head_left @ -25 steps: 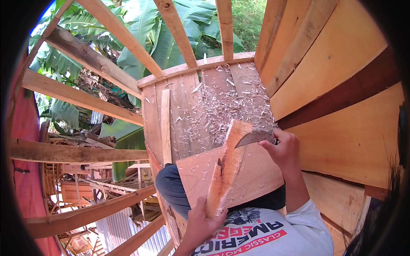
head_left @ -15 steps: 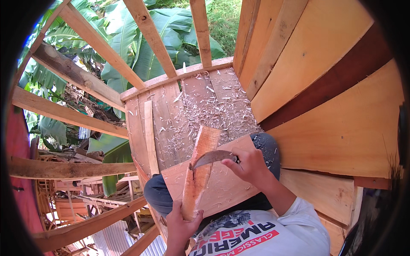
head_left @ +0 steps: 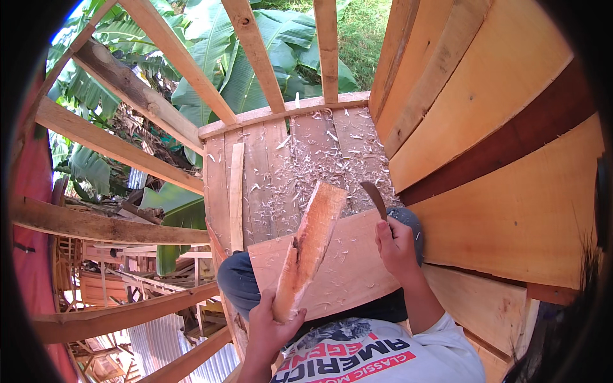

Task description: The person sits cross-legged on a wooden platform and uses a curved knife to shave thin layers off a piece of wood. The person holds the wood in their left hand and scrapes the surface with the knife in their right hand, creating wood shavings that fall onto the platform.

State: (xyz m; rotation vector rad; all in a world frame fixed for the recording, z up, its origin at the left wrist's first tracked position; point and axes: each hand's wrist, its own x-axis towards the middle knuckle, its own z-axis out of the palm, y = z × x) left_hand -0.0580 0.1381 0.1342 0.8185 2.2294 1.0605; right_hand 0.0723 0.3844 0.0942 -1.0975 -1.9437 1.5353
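A rough, reddish-brown piece of wood (head_left: pixel 314 246) stands tilted over my lap, with a dark split along its left edge. My left hand (head_left: pixel 276 317) is closed around its lower end. In my right hand (head_left: pixel 397 244) is a knife with a curved dark blade (head_left: pixel 373 199), held upright to the right of the wood and apart from it. The knife's handle is hidden in my fingers. Across my thighs lies a flat board (head_left: pixel 354 262) sprinkled with a few shavings; the wood slants above it.
Curled shavings (head_left: pixel 325 156) cover much of the plank floor (head_left: pixel 255 191). A narrow loose strip of wood (head_left: pixel 237 198) lies at the floor's left side. Slatted railing (head_left: pixel 255 57) bounds the far and left sides, and a plank wall (head_left: pixel 504 210) rises at the right.
The knife has come off the wood and moved right, its blade swinging from lying across the wood to pointing up. The view has shifted slightly; my left hand keeps its hold.
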